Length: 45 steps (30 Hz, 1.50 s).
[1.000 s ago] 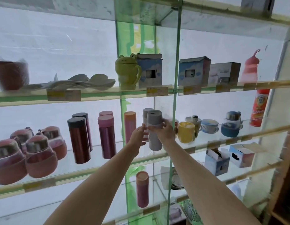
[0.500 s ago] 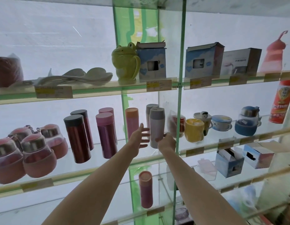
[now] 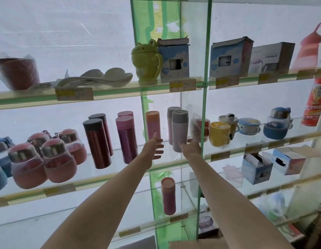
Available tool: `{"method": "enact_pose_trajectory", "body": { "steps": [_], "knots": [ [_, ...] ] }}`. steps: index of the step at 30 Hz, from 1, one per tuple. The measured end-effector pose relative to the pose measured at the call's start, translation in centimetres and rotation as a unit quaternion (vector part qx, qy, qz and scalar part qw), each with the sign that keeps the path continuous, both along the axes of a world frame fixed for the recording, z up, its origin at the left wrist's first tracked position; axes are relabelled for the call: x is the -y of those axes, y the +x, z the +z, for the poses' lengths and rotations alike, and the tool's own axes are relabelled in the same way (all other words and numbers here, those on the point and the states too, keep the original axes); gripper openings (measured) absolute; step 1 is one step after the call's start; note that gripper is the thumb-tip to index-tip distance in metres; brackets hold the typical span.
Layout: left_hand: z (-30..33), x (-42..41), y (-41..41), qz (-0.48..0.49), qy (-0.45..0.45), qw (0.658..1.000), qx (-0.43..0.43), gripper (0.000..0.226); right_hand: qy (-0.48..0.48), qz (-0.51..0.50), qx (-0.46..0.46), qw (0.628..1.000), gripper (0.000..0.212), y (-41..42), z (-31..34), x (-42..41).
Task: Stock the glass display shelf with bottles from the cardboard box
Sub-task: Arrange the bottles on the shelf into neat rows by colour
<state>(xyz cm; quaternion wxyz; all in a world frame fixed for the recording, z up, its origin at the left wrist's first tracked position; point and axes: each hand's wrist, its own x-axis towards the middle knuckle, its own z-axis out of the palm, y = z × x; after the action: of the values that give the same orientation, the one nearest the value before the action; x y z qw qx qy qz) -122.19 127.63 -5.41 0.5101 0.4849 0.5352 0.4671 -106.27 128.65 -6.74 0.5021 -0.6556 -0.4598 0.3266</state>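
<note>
Both hands opening beside the grey bottle

Left hand is spreading its fingers, holding nothing; right hand is reaching open-fingered, fingertips just beside the bottle's base.

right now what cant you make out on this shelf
- Head view: price labels are too small and blurred to read.
- Rear grey bottle is mostly hidden by the front grey bottle.
- Cardboard box is cut off by the bottom edge.
- Wrapped item is blurred by plastic.
</note>
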Motion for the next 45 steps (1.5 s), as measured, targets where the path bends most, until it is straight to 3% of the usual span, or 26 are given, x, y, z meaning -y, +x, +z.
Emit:
{"method": "enact_pose_trajectory", "body": {
  "steps": [4,12,23,31,39,45],
  "knots": [
    [0.4,2.3,-0.9,0.000,0.008,1.000,0.011,0.056,0.024,-0.011,-0.002,1.000,0.044,-0.7,0.1,2.7],
    [-1.0,8.3,-3.0,-0.015,0.001,0.999,0.032,0.050,0.033,0.018,-0.047,0.998,0.023,-3.3,-2.1,9.0],
    [-8.6,13.3,-6.0,-0.003,-0.069,0.997,0.023,0.044,-0.043,0.020,-0.001,0.999,0.025,-5.3,-9.3,15.2],
    [-12.9,10.5,-5.9,0.013,-0.111,0.994,0.002,0.042,-0.096,0.030,-0.026,0.995,0.038,-5.7,-14.6,13.0],
    [-17.0,4.8,-4.1,0.018,-0.140,0.989,-0.050,0.015,-0.126,0.029,-0.062,0.990,0.044,-4.6,-20.0,6.8],
    [-18.6,1.6,-2.5,0.007,-0.168,0.984,-0.064,0.011,-0.136,0.073,-0.089,0.984,0.066,-3.7,-22.4,3.1]
  ]
}}
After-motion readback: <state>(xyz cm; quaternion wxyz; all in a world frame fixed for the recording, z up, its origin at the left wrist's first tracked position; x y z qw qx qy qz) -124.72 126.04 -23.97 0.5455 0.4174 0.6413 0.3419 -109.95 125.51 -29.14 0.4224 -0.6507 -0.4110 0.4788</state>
